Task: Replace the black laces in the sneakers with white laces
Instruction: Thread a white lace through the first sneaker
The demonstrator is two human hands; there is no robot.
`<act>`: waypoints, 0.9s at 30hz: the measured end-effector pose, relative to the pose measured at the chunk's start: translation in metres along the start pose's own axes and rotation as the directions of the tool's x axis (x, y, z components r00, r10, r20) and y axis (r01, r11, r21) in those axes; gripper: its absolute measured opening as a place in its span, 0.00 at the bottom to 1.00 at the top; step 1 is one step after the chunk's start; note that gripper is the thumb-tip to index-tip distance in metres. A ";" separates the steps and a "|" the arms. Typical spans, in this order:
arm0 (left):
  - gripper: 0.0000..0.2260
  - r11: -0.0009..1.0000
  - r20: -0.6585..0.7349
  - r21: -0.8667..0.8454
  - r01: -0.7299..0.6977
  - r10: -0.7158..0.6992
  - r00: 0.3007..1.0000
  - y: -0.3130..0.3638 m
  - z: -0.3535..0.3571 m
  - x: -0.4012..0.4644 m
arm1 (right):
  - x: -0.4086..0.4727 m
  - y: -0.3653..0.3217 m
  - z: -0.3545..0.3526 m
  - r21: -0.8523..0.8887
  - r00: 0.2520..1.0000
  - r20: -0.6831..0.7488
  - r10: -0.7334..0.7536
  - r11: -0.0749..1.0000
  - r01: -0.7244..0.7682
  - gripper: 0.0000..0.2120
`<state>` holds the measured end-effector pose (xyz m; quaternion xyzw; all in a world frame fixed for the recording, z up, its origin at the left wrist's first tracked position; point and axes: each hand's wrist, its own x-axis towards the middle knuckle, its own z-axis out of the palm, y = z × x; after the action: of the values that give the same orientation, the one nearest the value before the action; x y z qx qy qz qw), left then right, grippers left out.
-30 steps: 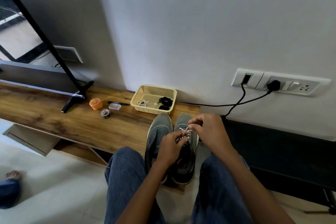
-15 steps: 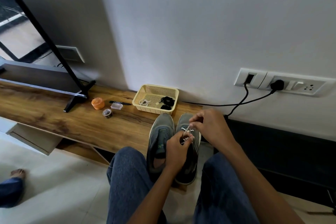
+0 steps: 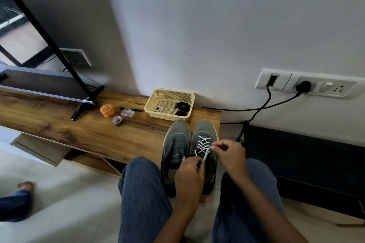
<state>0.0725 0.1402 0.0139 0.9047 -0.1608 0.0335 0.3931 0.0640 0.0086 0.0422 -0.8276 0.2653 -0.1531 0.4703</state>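
Two grey sneakers stand side by side on the wooden bench's right end. The right sneaker carries a white lace crossed through its eyelets. The left sneaker shows no lace. My left hand pinches one end of the white lace over the right sneaker's tongue. My right hand pinches the other end just right of the eyelets. A yellow basket behind the shoes holds a coiled white lace and black laces.
On the wooden bench lie an orange pot, a tape roll, a clear small box and a black pen. A mirror stand stands at the left. Black cables run from wall sockets. Another person's foot is at lower left.
Both hands have drawn back toward me and lower, uncovering the crossed white lace on the right sneaker. The right hand dropped from the toe end to beside the eyelets.
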 end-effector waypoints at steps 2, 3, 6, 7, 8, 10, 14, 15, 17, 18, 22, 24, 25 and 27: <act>0.04 0.993 0.070 0.117 -0.028 0.020 0.997 -0.006 0.002 -0.003 | -0.006 0.009 0.013 -0.009 0.997 0.072 -0.010 1.000 0.011 0.04; 0.04 0.981 0.101 0.186 -0.052 0.033 0.994 -0.008 0.002 -0.004 | -0.008 0.013 0.018 -0.028 0.994 0.107 -0.009 1.000 0.012 0.04; 0.07 0.924 0.139 0.360 -0.128 0.083 0.987 -0.010 -0.001 -0.003 | -0.015 0.021 0.028 -0.118 0.979 0.198 -0.041 0.991 0.066 0.06; 0.10 0.903 0.162 0.402 -0.152 0.093 0.982 -0.008 -0.002 -0.002 | -0.017 0.021 0.029 -0.164 0.971 0.233 -0.062 0.981 0.102 0.07; 0.11 0.887 0.175 0.431 -0.167 0.100 0.979 -0.008 -0.002 -0.001 | -0.019 0.020 0.029 -0.210 0.960 0.264 -0.090 0.966 0.148 0.08; 0.11 0.875 0.191 0.463 -0.142 0.058 0.980 -0.007 0.001 0.002 | -0.022 0.018 0.028 -0.297 0.938 0.321 -0.129 0.927 0.229 0.10; 0.03 0.886 0.226 0.453 -0.097 -0.009 0.974 -0.008 0.006 0.003 | -0.024 0.017 0.027 -0.458 0.895 0.427 -0.128 0.823 0.336 0.11; 0.06 0.874 0.274 0.474 -0.104 -0.034 0.961 -0.006 0.005 0.004 | -0.024 0.018 0.027 -0.486 0.891 0.436 -0.123 0.801 0.349 0.11; 0.11 0.816 0.400 0.551 -0.176 -0.073 0.914 -0.003 0.004 0.005 | -0.024 0.019 0.031 -0.540 0.884 0.451 -0.119 0.753 0.377 0.10; 0.13 0.786 0.455 0.577 -0.221 -0.085 0.887 -0.001 0.003 0.006 | -0.024 0.019 0.033 -0.561 0.882 0.456 -0.120 0.731 0.389 0.11; 0.18 0.725 0.482 0.634 -0.270 -0.098 0.870 0.003 0.001 0.008 | -0.024 0.022 0.036 -0.530 0.897 0.424 -0.122 0.770 0.355 0.12; 0.15 0.740 0.454 0.628 -0.241 -0.097 0.886 0.003 0.000 0.010 | -0.024 0.023 0.031 -0.458 0.924 0.357 -0.134 0.837 0.299 0.12; 0.14 0.744 0.430 0.632 -0.220 -0.100 0.897 0.002 0.000 0.010 | -0.024 0.023 0.029 -0.405 0.945 0.293 -0.147 0.876 0.262 0.12; 0.11 0.768 0.346 0.617 -0.172 -0.069 0.936 0.000 -0.002 0.009 | -0.024 0.024 0.025 -0.283 0.977 0.140 -0.159 0.939 0.194 0.11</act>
<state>0.0809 0.1390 0.0171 0.9703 -0.2320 -0.0638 0.0263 0.0500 0.0297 0.0084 -0.9163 0.1823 -0.1055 0.3405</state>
